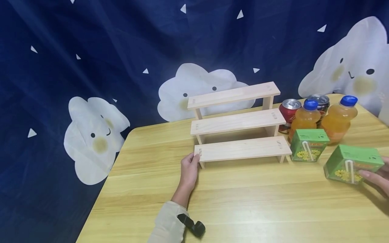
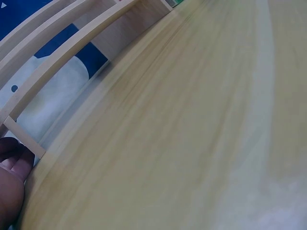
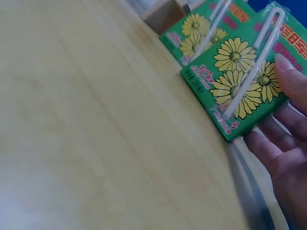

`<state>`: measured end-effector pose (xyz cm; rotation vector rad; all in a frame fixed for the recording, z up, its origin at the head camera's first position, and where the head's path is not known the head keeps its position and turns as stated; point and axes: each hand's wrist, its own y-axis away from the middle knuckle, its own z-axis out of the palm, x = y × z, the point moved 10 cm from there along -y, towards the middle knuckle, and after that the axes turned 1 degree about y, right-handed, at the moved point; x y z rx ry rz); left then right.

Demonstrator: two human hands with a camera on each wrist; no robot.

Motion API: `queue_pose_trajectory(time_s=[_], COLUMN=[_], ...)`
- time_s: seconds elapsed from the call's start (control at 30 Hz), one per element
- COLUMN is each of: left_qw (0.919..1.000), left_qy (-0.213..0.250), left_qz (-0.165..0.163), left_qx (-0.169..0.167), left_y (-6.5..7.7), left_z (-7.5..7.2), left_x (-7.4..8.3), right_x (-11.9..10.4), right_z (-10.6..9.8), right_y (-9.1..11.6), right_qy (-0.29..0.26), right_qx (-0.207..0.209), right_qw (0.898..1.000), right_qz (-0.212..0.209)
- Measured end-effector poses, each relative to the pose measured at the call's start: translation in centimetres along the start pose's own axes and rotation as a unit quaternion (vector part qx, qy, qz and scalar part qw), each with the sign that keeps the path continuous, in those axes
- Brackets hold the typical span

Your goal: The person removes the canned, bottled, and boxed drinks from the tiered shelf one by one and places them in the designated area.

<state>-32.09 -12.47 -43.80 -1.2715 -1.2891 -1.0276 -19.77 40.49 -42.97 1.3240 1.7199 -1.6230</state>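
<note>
A three-tier wooden display stand (image 1: 240, 148) stands near the table's back edge. My left hand (image 1: 189, 172) grips the left end of its lowest step, thumb at the top edge; in the left wrist view curled fingers (image 2: 19, 163) show beside the stand's leg (image 2: 25, 139). At the right, my right hand (image 1: 380, 177) holds a green drink carton (image 1: 354, 165) by its right end, its thumb on the front face. Yellow flowers and a bent white straw show on that carton in the right wrist view. A second, matching carton (image 1: 310, 145) stands beside the stand's right end.
Behind the cartons are two orange drink bottles (image 1: 339, 121) with blue caps, a red can (image 1: 289, 113) and a dark can (image 1: 320, 101). A dark blue curtain (image 1: 136, 40) with cloud prints hangs behind the wooden table (image 1: 243, 202).
</note>
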Motion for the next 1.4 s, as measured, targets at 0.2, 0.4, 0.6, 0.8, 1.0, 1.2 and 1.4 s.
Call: queue_pose_trajectory(time_s=[0.2,0.4,0.6,0.8,1.0,1.2,1.4], left_qw=[0.9999,0.9999,0.9997,0.9998,0.9998,0.9998,0.9999], left_qy=[0.006,0.005,-0.004,-0.001,0.000,-0.007,-0.001], left_qz=[-0.013,-0.011,-0.017,-0.011,-0.008,-0.009,-0.009], left_qx=[-0.005,-0.012,-0.016,-0.016,-0.018,-0.016,-0.014], left_y=[0.0,0.8,1.5,1.3,1.2,1.1,0.5], left_z=[0.1,0.1,0.2,0.3,0.4,0.1,0.0], left_x=[-0.1,2.0,2.8,2.9,2.9,2.7,1.2], right_x=[0.9,1.3,1.0,1.0,1.0,1.2,1.7], right_z=[-0.5,-0.4,-0.4,-0.5,0.0,0.6,0.9], right_y=[-1.2,-2.3,-3.0,-3.1,-3.2,-3.1,-3.1], right_qy=[0.012,0.082,0.082,0.090,0.061,0.027,-0.035], right_qx=[0.009,0.007,0.028,0.036,0.035,0.025,0.002], right_qw=[1.000,0.995,0.994,0.993,0.996,0.997,0.997], right_qz=[0.021,0.049,0.061,0.066,0.058,0.067,0.064])
